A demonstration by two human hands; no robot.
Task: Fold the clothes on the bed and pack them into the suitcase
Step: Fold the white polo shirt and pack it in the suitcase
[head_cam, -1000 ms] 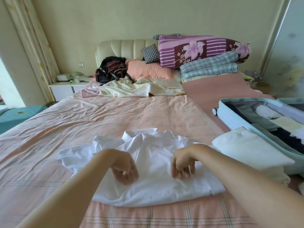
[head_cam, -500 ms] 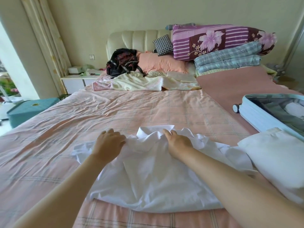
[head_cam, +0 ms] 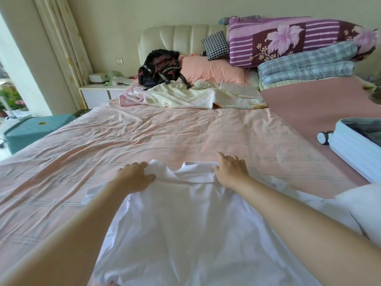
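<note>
A white collared shirt point(head_cam: 185, 219) lies spread on the pink checked bed sheet point(head_cam: 185, 137), its collar pointing away from me. My left hand point(head_cam: 135, 176) grips a bunch of fabric at the shirt's left shoulder. My right hand point(head_cam: 231, 170) rests on the right side of the collar with its fingers stretched out over the edge. An open light blue suitcase point(head_cam: 350, 145) lies at the right edge of the view, with folded clothes partly visible inside. A folded white garment point(head_cam: 365, 207) sits between the shirt and the suitcase.
At the head of the bed lie a black backpack point(head_cam: 160, 69), a pink pillow point(head_cam: 212, 69), a cream blanket point(head_cam: 185, 98) and stacked quilts point(head_cam: 299, 48). A white nightstand point(head_cam: 99, 93) and a teal box point(head_cam: 31, 131) stand to the left of the bed.
Both hands moved from the shirt's middle up to its collar and shoulders, and the shirt now lies stretched out longer toward me. The view has turned left, so less of the suitcase shows.
</note>
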